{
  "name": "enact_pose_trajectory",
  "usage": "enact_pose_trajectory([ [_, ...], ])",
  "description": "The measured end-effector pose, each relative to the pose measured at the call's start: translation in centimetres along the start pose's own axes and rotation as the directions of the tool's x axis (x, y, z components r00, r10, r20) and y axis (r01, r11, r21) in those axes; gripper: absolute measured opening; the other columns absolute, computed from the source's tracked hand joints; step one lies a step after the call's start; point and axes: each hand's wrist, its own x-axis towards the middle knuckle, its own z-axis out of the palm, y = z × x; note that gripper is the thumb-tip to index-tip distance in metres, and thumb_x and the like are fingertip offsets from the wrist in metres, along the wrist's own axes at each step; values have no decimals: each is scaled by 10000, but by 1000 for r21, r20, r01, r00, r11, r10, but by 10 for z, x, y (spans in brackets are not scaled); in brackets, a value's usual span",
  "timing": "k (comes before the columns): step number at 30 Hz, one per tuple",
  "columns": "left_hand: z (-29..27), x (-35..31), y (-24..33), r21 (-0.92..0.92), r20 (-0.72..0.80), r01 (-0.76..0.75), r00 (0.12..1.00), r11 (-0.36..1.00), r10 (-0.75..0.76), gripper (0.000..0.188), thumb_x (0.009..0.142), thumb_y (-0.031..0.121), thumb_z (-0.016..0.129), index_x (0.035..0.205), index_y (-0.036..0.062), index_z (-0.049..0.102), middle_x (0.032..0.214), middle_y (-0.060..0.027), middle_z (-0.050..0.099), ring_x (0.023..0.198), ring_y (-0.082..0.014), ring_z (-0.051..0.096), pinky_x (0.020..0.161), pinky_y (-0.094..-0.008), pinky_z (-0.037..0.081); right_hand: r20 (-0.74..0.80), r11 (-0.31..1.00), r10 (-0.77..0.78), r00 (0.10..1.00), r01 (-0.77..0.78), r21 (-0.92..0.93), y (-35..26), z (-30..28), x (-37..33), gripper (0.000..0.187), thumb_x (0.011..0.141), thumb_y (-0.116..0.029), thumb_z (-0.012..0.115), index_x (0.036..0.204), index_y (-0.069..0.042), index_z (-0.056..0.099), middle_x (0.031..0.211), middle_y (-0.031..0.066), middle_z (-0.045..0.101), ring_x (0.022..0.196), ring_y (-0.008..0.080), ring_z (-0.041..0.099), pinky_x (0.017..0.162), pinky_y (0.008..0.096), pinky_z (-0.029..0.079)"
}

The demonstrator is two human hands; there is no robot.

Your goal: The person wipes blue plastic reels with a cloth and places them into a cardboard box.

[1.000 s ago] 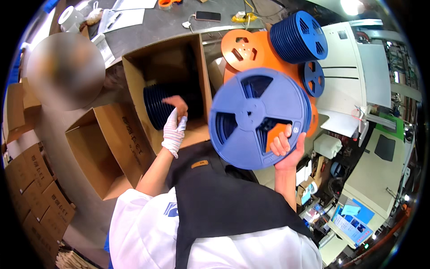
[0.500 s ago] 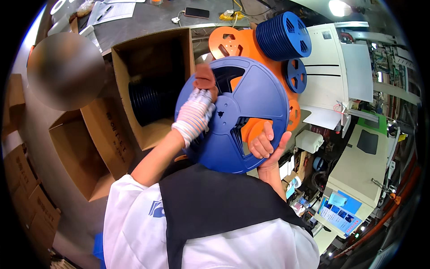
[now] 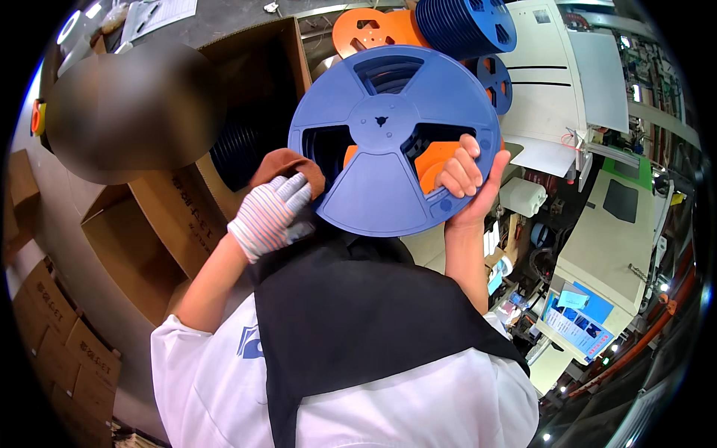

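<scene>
A large blue plastic reel (image 3: 379, 183) faces me at mid-view, with a round hub and three wide openings; blue rims behind it show through the top opening. My bare right hand (image 3: 474, 178) grips its right edge, fingers curled through an opening and thumb outside the rim. In a striped glove, my left hand (image 3: 265, 216) pinches a brown cloth (image 3: 291, 166) by the reel's lower left rim. Some of the cloth touches or overlaps that rim; exact contact is hard to tell.
Behind the reel are orange reels (image 3: 366, 30) and a blue reel stack (image 3: 467, 26). At left stand an open carton (image 3: 297, 56) holding dark blue reels (image 3: 233, 153) and another open carton (image 3: 138, 250). A blurred round patch covers part of the left. Machines (image 3: 597, 246) line the right.
My left hand and the cloth have moved from the reel's upper left face down and left to its rim. The reel has turned and sits higher in view, still in my right hand.
</scene>
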Motion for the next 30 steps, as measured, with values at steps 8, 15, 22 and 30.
enact_pose_trajectory([
  [8, 18, 13, -6, -63, -55, -121, 992, 991, 117, 393, 709, 113, 609, 1096, 57, 559, 1081, -140, 586, 956, -287, 597, 749, -386, 518, -341, 872, 27, 940, -188, -451, 13, 45, 38, 629, 892, -560, 478, 1144, 14, 520, 803, 80, 581, 723, 198, 576, 715, 332, 501],
  [15, 8, -46, -17, -963, 257, 242, 692, -119, -675, 350, 861, 284, 651, 1113, 54, 573, 878, -36, 635, 654, -151, 598, 574, -267, 501, -403, 763, -98, 910, -192, -617, -3, 12, 28, 430, 947, -425, 478, 1019, -5, 534, 696, 41, 500, 652, 185, 518, 651, 339, 460],
  [22, 31, -86, -44, -927, 247, -50, 665, -373, -705, 509, 806, 343, 705, 1166, 32, 525, 880, -81, 627, 699, -178, 626, 612, -274, 537, -401, 897, -91, 912, -100, -431, -20, -18, -2, 395, 954, -441, 456, 966, -52, 521, 646, -5, 399, 555, 95, 377, 513, 236, 336],
  [30, 14, -69, -41, -899, 310, -42, 644, -437, -700, 563, 757, 328, 760, 1206, 77, 530, 850, -65, 611, 607, -111, 558, 471, -186, 457, -423, 946, -67, 903, -77, -314, -19, -31, -12, 406, 941, -451, 480, 959, -46, 508, 643, -15, 374, 540, 85, 372, 485, 228, 333],
])
